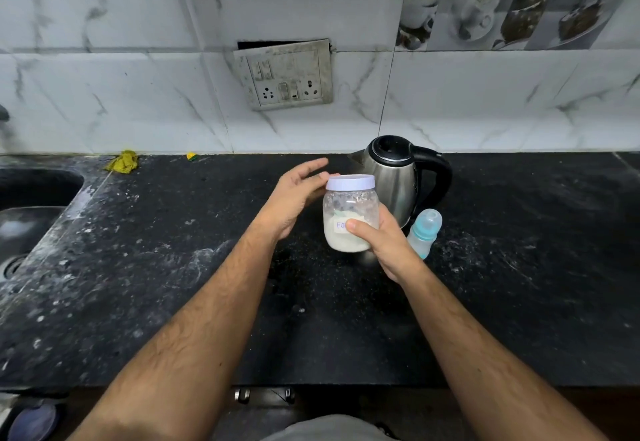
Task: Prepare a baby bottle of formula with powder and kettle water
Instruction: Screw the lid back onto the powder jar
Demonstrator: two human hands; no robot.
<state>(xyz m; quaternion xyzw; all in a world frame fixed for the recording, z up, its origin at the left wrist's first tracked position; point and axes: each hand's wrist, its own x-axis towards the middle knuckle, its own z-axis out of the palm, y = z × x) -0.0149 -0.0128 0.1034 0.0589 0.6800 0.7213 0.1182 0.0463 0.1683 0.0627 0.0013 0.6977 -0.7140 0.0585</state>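
Note:
My right hand (386, 245) grips a clear plastic jar of white formula powder (348, 210) round its lower half and holds it above the black counter (173, 267). The jar has a pale lilac lid (350, 182) that sits closed on top. My left hand (298, 195) is beside the lid on the left, fingers spread, fingertips at the lid's rim. A steel kettle (394, 177) with a black handle stands just behind the jar. A baby bottle (425, 231) with a teal collar and clear cap stands to the right of my right hand.
A dark sink (31, 205) is set into the counter at the far left. A yellow cloth (122, 162) and a small yellow scrap (191, 155) lie by the marble wall. A socket panel (285, 75) is on the wall above.

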